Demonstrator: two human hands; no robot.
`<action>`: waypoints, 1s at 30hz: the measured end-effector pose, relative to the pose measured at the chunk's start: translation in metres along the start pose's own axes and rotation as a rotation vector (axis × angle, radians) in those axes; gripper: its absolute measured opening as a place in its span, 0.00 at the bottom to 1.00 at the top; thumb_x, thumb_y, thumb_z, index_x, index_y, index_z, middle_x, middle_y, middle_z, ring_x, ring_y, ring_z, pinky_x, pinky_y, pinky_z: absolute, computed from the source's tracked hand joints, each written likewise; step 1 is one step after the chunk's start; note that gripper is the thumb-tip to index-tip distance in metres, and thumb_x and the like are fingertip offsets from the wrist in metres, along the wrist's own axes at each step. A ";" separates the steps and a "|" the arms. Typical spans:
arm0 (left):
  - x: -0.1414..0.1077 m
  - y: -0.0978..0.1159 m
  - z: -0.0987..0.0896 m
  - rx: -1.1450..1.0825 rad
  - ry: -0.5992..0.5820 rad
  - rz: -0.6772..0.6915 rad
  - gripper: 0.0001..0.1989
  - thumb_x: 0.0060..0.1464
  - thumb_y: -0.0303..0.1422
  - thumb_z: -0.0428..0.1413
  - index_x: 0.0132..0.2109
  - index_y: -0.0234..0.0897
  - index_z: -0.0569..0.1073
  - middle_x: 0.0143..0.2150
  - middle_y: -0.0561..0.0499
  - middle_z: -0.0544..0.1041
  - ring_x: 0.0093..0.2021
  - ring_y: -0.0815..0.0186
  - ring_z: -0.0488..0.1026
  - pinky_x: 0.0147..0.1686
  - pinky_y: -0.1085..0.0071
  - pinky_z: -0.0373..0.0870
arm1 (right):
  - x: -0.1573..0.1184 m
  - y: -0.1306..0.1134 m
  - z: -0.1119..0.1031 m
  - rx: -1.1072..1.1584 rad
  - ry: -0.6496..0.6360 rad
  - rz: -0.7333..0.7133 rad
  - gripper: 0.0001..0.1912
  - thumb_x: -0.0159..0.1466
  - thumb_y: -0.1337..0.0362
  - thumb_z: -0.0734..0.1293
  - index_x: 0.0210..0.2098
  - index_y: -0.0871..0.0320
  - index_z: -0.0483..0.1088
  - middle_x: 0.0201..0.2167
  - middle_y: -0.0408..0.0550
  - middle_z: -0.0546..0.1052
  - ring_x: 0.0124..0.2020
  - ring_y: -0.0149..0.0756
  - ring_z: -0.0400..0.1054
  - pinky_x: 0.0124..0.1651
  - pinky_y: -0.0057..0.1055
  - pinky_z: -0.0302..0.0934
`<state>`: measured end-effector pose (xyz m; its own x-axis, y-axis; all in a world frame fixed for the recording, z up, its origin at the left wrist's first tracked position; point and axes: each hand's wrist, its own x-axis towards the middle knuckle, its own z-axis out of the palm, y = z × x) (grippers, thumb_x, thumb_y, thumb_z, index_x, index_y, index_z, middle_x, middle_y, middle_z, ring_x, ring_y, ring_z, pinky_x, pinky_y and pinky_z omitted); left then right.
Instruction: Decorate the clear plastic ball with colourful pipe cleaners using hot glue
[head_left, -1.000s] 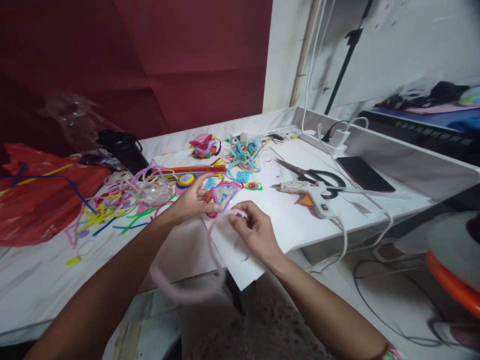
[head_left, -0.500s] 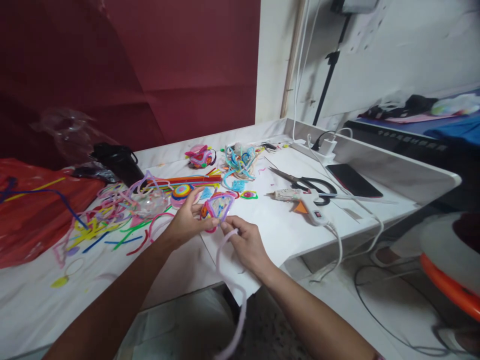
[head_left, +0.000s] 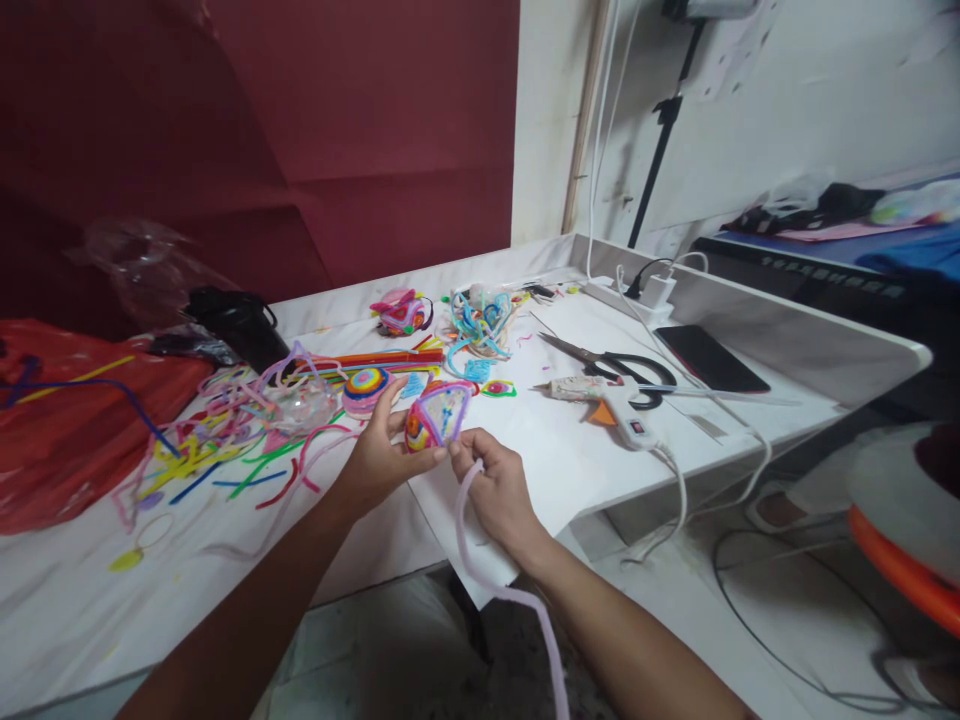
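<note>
My left hand (head_left: 379,452) holds a small triangular craft piece (head_left: 437,415) made of coloured pipe cleaners, lifted just above the white table (head_left: 570,470). My right hand (head_left: 495,485) pinches one end of a long pale pink pipe cleaner (head_left: 517,600) right beside that piece. The pink strand hangs down past the table's front edge and curves toward the lower right.
Loose pipe cleaners (head_left: 225,420) litter the table's left half beside a red plastic bag (head_left: 67,420). A glue gun (head_left: 615,405) with its cord, scissors (head_left: 611,360) and a dark phone (head_left: 709,360) lie to the right. A charger and cables (head_left: 652,290) sit at the back.
The craft piece has been lifted slightly and both hands have drawn closer together. The hanging pink pipe cleaner has swung from the left to the lower right.
</note>
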<state>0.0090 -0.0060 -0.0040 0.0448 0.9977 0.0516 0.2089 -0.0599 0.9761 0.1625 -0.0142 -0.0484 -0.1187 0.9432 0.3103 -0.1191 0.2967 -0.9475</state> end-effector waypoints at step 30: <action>-0.005 -0.017 -0.004 0.320 0.141 0.169 0.55 0.36 0.31 0.67 0.68 0.44 0.47 0.59 0.40 0.67 0.55 0.52 0.72 0.49 0.61 0.73 | -0.001 0.006 0.010 0.261 0.023 0.297 0.15 0.51 0.57 0.72 0.23 0.58 0.64 0.18 0.35 0.59 0.21 0.26 0.49 0.25 0.26 0.45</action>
<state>0.0014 -0.0096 -0.0200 -0.0253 0.9664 0.2560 0.5054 -0.2085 0.8373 0.1519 -0.0143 -0.0536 -0.1633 0.9863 0.0213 -0.3299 -0.0342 -0.9434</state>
